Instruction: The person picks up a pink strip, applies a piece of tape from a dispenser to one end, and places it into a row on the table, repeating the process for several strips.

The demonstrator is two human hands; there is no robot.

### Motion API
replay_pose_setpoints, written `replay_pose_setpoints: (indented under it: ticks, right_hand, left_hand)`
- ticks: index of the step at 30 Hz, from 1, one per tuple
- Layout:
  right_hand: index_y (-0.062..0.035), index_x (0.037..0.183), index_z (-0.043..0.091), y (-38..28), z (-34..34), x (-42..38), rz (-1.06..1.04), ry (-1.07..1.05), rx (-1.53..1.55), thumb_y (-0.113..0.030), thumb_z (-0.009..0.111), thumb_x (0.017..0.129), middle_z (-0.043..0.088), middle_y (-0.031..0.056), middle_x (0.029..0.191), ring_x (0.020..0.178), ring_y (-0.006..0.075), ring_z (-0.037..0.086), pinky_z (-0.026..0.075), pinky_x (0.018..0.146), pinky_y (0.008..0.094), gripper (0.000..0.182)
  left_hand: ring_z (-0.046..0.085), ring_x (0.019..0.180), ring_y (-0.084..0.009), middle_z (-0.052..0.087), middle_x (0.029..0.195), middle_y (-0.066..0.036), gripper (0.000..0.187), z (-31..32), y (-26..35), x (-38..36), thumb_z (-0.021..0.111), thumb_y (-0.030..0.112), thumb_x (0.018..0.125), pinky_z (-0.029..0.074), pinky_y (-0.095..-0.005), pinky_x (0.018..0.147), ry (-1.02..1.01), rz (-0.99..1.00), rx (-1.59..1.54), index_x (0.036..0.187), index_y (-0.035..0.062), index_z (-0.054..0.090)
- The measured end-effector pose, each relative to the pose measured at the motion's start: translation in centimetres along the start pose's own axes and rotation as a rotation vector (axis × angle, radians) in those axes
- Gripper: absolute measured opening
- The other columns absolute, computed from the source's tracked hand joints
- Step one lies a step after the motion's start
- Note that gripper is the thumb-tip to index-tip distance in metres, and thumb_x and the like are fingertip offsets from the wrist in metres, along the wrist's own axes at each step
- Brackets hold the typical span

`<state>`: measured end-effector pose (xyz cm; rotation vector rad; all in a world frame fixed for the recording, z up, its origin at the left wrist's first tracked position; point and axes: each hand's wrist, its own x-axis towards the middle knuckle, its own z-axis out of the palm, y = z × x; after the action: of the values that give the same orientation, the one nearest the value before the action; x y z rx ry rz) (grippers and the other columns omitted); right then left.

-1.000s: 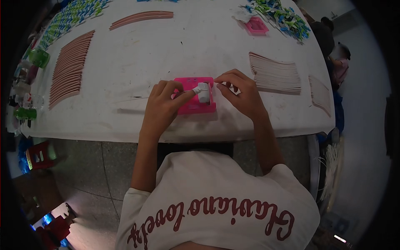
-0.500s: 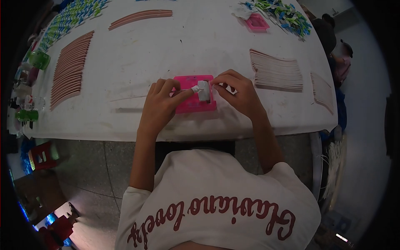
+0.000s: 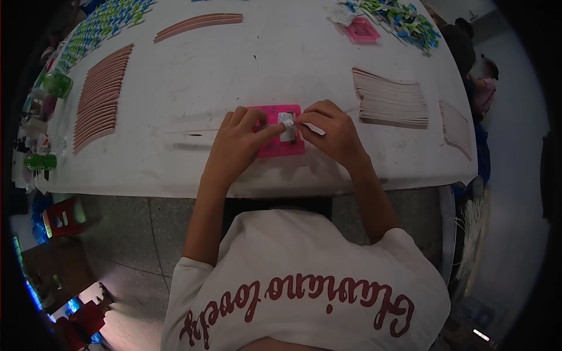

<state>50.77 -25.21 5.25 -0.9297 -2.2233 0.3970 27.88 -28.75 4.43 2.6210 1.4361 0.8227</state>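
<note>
In front of me on the table lies a bright pink plastic tray with a pale grey-white block in it. My left hand is over the tray's left side, fingers closed on a thin pale strip whose free end sticks out leftward. A small white wrapping or scrap shows at the left thumb tip, above the block. My right hand is at the tray's right edge, thumb and fingers pinched close to the left fingertips. What sits in that pinch is too small to tell.
Pinkish strips lie in a row at left, with more strips at right. A second pink tray and blue-green-white strips are at the back right. Green-lidded containers line the left edge. Another person is at far right.
My left hand has shifted right, bringing the white bit at its thumb over the block and the strip's tail with it. My right hand stays pinched by the tray's right edge.
</note>
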Motion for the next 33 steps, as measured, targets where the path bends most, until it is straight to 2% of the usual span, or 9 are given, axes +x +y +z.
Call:
replay_pose_setpoints:
  ticks: [7, 12, 16, 18, 21, 33]
  right_hand:
    - [-0.0083, 0.089, 0.070, 1.7, -3.1, -1.3, 0.065, -0.013, -0.066, -0.007, 0.074, 0.076, 0.064, 0.0028, 0.086, 0.080, 0.0196, 0.061, 0.051, 0.069, 0.0336, 0.014]
    - [-0.0047, 0.089, 0.071, 2.5, -6.6, -3.4, 0.273, 0.007, -0.055, -0.006, 0.074, 0.080, 0.064, 0.0049, 0.088, 0.082, 0.0181, 0.062, 0.052, 0.066, 0.0312, 0.010]
    - [-0.0040, 0.091, 0.071, 3.6, -9.1, -5.2, 0.347, 0.004, -0.045, -0.005, 0.074, 0.080, 0.063, 0.0048, 0.088, 0.081, 0.0176, 0.062, 0.052, 0.064, 0.0297, 0.011]
    - [-0.0068, 0.088, 0.071, 4.4, -9.9, -6.1, 0.402, 0.063, -0.052, -0.003, 0.072, 0.080, 0.063, 0.0007, 0.088, 0.076, 0.0111, 0.058, 0.038, 0.057, 0.0248, 0.009]
    - [-0.0062, 0.088, 0.071, 4.8, -11.5, -7.1, 0.510, 0.076, -0.079, -0.004, 0.072, 0.081, 0.063, 0.0000, 0.088, 0.075, 0.0099, 0.056, 0.037, 0.057, 0.0250, 0.008]
    - [-0.0057, 0.092, 0.071, 5.8, -14.6, -8.1, 0.503, 0.115, -0.197, -0.005, 0.072, 0.080, 0.063, 0.0011, 0.088, 0.075, 0.0113, 0.055, 0.040, 0.061, 0.0254, 0.011]
  left_hand:
    - [0.053, 0.091, -0.0196, 0.052, 0.090, -0.001, 0.039, 0.1, 0.0, -0.1, 0.068, 0.004, 0.074, 0.044, -0.0348, 0.081, 0.010, -0.018, -0.006, 0.106, 0.0267, 0.070]
    - [0.054, 0.091, -0.0193, 0.053, 0.090, -0.001, 0.036, 0.3, -0.1, -0.2, 0.067, 0.005, 0.075, 0.043, -0.0337, 0.081, 0.020, -0.021, 0.005, 0.104, 0.0264, 0.070]
    - [0.054, 0.091, -0.0192, 0.053, 0.090, -0.001, 0.034, 0.3, 0.0, -0.2, 0.067, 0.005, 0.075, 0.043, -0.0340, 0.081, 0.032, -0.010, 0.004, 0.102, 0.0256, 0.070]
    - [0.054, 0.091, -0.0193, 0.054, 0.090, -0.001, 0.034, 0.3, 0.0, -0.1, 0.067, 0.005, 0.076, 0.043, -0.0341, 0.081, 0.037, -0.014, 0.004, 0.102, 0.0253, 0.071]
    - [0.054, 0.091, -0.0196, 0.054, 0.090, -0.001, 0.034, 0.3, -0.1, -0.1, 0.067, 0.005, 0.076, 0.044, -0.0343, 0.081, 0.038, -0.008, -0.008, 0.102, 0.0250, 0.071]
    - [0.055, 0.092, -0.0208, 0.058, 0.095, -0.001, 0.035, 0.1, -0.5, 0.7, 0.069, 0.002, 0.071, 0.048, -0.0347, 0.080, 0.042, -0.003, -0.072, 0.100, 0.0204, 0.073]
